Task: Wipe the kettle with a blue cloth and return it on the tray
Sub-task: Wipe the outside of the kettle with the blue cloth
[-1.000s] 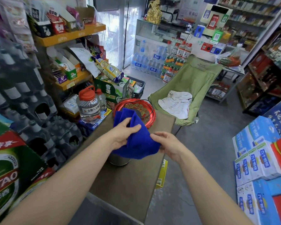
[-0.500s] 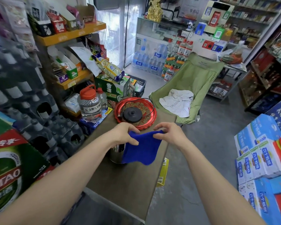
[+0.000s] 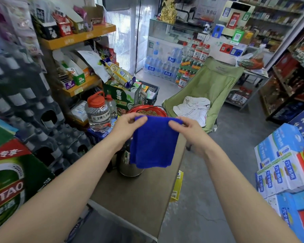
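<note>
A blue cloth (image 3: 153, 142) hangs folded in the air above the brown table (image 3: 139, 199). My left hand (image 3: 128, 127) pinches its top left corner and my right hand (image 3: 184, 130) pinches its top right corner. Behind and below the cloth stands a steel kettle (image 3: 126, 163) on the table, mostly hidden by the cloth. The round red tray (image 3: 147, 109) sits at the table's far end, its near part covered by the cloth and my hands.
A clear water jug with a red cap (image 3: 97, 113) stands left of the tray. Bottle crates and beer boxes (image 3: 11, 172) crowd the left side. A green folding chair (image 3: 209, 92) with a white cloth is beyond the table. Blue cartons (image 3: 284, 165) stack on the right.
Both hands lifted the blue cloth off the kettle and spread it out, raising it from table height until it hangs flat between them, now covering the tray's near part.
</note>
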Demonstrator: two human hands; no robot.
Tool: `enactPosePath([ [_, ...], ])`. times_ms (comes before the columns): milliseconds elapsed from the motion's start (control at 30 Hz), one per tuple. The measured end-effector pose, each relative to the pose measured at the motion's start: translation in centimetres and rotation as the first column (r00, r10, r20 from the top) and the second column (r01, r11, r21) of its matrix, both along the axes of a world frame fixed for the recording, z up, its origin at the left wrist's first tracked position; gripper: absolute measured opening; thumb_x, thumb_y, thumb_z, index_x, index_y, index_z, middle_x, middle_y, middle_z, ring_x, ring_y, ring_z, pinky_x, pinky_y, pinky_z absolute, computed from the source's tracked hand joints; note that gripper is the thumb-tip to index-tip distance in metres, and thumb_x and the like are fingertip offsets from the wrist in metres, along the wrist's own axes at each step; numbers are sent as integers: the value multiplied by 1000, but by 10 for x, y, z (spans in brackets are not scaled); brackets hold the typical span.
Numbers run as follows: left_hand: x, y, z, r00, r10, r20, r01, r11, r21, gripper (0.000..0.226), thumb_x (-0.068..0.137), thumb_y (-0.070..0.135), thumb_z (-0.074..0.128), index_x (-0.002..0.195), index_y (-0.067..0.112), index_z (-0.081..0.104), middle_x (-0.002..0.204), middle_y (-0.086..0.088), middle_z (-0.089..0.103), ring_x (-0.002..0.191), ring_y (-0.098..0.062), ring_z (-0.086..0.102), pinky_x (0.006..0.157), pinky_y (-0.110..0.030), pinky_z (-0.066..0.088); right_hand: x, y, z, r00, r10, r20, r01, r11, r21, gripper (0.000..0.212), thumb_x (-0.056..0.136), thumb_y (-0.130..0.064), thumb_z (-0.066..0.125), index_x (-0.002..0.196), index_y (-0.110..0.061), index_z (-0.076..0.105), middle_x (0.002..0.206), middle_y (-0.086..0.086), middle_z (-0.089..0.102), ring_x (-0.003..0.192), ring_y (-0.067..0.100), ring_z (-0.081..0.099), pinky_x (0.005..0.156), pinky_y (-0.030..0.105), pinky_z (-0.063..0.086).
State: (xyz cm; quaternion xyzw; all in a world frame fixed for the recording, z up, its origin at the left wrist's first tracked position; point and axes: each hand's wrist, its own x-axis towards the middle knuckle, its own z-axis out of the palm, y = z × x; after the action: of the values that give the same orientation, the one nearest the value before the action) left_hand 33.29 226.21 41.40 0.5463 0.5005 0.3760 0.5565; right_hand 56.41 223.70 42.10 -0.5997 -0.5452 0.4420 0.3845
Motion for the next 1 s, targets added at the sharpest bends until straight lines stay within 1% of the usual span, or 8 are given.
enactPosePath([
  [67,-4,3,-3,994,-77,77,87,989,-123,28,82,41,70,106,26,68,109,1,73,103,-18,69,90,-38,54,3,4,7,978,-15,-206,-4,996,-92,35,89,-47,74,108,-18,67,106,-4,76,101,14,69,96,33,53],
  [167,-4,-4,-30,976,-179,-124,148,962,-228,23,90,24,67,110,14,71,107,-5,75,99,-20,71,91,-41,56,4,-1,-19,993,86,-82,-107,949,-296,47,84,-35,82,126,-19,67,117,-2,78,110,18,72,92,36,60],
  [367,0,-11,-56,996,43,79,-3,892,-452,25,98,14,54,122,8,62,113,-11,71,93,-21,69,65,-31,56,-3,-10,-57,943,-35,-332,-95,926,-365,39,94,-25,73,131,-25,62,122,3,76,109,21,73,89,37,59],
  [500,-4,-6,-52,994,68,81,-24,890,-455,27,99,17,53,125,14,59,116,-9,69,102,-23,67,75,-37,56,-7,-15,-72,976,71,-207,-155,893,-423,58,91,0,72,143,-17,51,117,6,76,90,16,77,74,29,61],
  [667,-17,-9,-45,974,-50,221,124,934,-335,44,82,-11,66,116,17,65,107,-2,74,101,-22,70,84,-38,58,-2,-11,-58,923,-37,-384,-77,958,-278,32,94,9,61,117,-12,68,119,9,74,95,24,72,80,37,59],
  [767,-16,-3,-36,962,37,272,21,978,-207,35,84,-18,55,91,11,73,97,-2,75,94,-22,70,72,-29,60,-2,-6,-38,905,12,-425,-87,984,-157,55,89,25,46,67,-18,73,105,9,73,89,26,71,62,27,58],
  [833,-15,-1,-31,977,45,207,-8,985,-174,38,85,-19,54,84,13,74,102,0,74,97,-22,70,72,-32,61,-4,-4,-30,943,95,-319,-129,988,-90,64,87,28,41,57,-21,70,109,13,70,93,27,68,66,25,56],
  [1000,-14,-4,-30,994,50,101,-21,962,-271,27,99,8,50,111,27,65,104,-2,71,96,-23,69,81,-45,58,-2,-3,-25,952,100,-288,-121,991,-53,35,101,0,56,117,-28,70,113,10,74,91,15,71,76,30,59],
])
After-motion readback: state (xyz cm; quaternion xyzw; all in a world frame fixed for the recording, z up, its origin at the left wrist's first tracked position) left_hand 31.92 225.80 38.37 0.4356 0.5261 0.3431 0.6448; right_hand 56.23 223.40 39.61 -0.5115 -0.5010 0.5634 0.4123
